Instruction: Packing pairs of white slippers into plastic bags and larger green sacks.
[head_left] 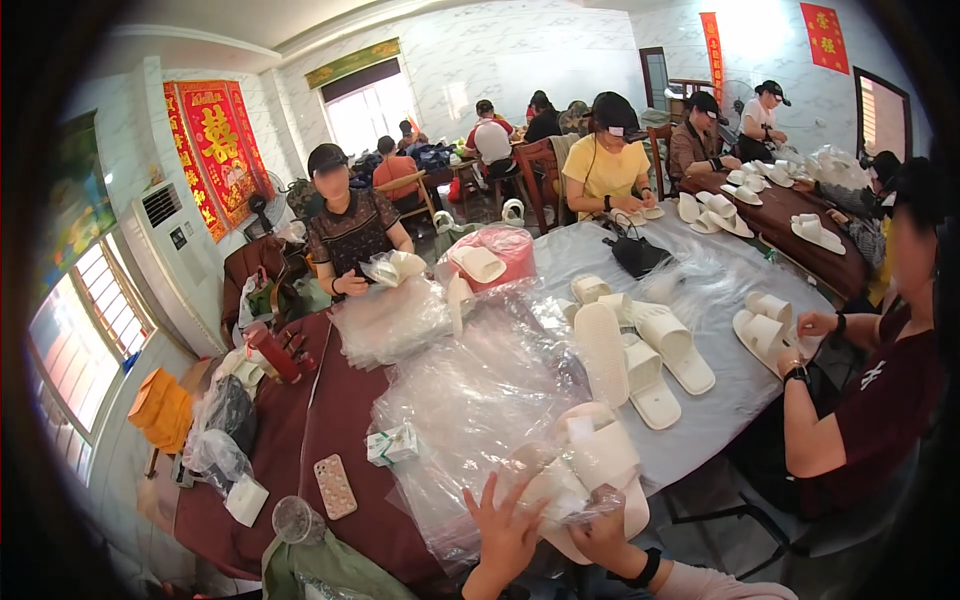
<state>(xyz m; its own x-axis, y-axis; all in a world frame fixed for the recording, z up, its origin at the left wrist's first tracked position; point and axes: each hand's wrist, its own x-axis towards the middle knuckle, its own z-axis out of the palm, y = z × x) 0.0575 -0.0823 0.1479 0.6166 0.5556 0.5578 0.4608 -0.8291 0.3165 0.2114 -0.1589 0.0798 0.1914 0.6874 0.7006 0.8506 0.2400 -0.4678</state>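
At the near edge of the table, a pair of cream slippers (pixel 606 456) lies partly in or under a clear plastic bag (pixel 540 470). My left hand (pixel 506 530) has its fingers spread and lies against the bag's left side. Closed on the near edge of the plastic, my right hand (pixel 604 535) sits just in front of the slippers. A wide layer of clear plastic bags (pixel 470 390) spreads over the table beyond my left hand. Farther off and to the right, several loose cream slippers (pixel 652 385) stand on the grey table cover.
A patterned phone (pixel 335 486), a small white-and-green box (pixel 392 446) and a clear cup (pixel 297 520) are on the dark red cloth at left. A red bottle (pixel 272 352) stands farther back. Co-workers sit around the table; one at right handles slippers (pixel 762 332).
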